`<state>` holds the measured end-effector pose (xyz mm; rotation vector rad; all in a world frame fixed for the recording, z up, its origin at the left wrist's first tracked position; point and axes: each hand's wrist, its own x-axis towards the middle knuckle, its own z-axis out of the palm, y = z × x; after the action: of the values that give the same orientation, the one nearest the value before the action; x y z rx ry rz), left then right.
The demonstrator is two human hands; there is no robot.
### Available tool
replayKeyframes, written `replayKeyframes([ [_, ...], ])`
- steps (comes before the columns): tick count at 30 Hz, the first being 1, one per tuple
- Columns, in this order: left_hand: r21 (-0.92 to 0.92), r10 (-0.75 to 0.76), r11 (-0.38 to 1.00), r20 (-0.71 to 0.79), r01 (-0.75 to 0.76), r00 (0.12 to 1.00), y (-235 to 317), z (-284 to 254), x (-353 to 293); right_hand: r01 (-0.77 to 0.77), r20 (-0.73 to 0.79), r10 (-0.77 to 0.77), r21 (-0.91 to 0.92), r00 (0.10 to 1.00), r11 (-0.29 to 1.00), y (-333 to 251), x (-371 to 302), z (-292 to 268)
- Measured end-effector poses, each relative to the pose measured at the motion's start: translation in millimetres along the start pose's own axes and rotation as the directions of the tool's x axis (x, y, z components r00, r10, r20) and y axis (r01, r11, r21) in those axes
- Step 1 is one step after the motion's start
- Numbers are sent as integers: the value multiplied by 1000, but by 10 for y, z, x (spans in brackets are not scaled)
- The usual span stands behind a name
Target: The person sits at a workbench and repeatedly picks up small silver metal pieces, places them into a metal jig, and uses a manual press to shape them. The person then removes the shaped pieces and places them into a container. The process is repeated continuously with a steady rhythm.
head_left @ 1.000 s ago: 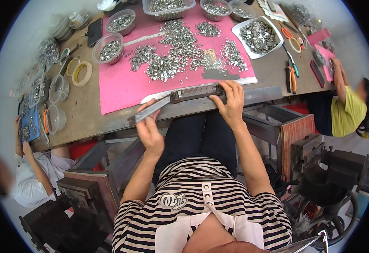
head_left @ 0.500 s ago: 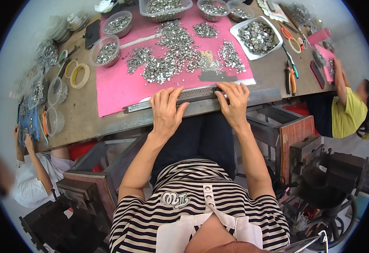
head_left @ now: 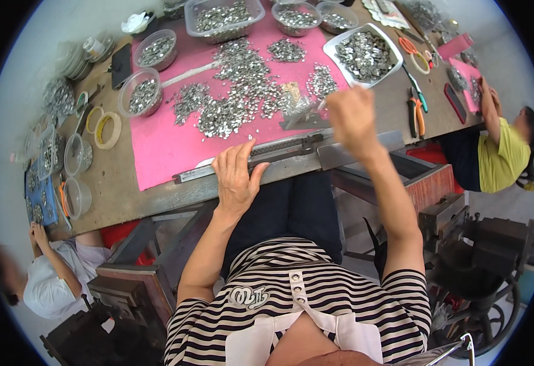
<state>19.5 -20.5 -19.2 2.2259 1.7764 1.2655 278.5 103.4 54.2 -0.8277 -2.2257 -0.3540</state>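
My left hand (head_left: 236,177) lies over a long narrow metal rail (head_left: 188,176) at the table's near edge, fingers on its far side and thumb on the near side. A dark patterned strip (head_left: 279,146) runs along the rail to the right of that hand. My right hand (head_left: 353,122) is raised above the rail's right end, curled and blurred by motion. Whatever its fingers hold is hidden. Just left of it are a grey flat piece (head_left: 300,122) and a blurred silvery patch. Small silvery metal pieces (head_left: 233,100) lie heaped on the pink mat (head_left: 160,146).
Clear tubs (head_left: 140,93) and a white dish (head_left: 395,61) hold more pieces. Orange-handled pliers (head_left: 416,113) lie at right, tape rolls (head_left: 108,131) at left. A grey metal plate (head_left: 370,149) sits along the front edge. People work at both sides (head_left: 501,146).
My right hand has left the strip, rising and moving right into a curled shape. My left hand stays on the rail. The view has shifted slightly.
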Motion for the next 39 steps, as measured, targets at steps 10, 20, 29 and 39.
replayKeyframes([
  [10, 7, 4, 1000, 23, -4, 1000, 10, 4, 1, -403, 238, 370, 108, 898, 909, 20, -334, 73],
  [20, 5, 13, 1000, 37, -14, 999, 6, -7, 16, -430, 352, 400, 9, 846, 903, -161, -343, 234],
  [29, -55, 10, 998, 53, -7, 999, 82, -84, 108, -365, 277, 352, -6, 894, 931, -152, -356, 277],
  [39, -150, 297, 949, 144, -276, 944, 187, 475, 1152, -436, 149, 425, 52, 893, 898, -83, -574, 190],
])
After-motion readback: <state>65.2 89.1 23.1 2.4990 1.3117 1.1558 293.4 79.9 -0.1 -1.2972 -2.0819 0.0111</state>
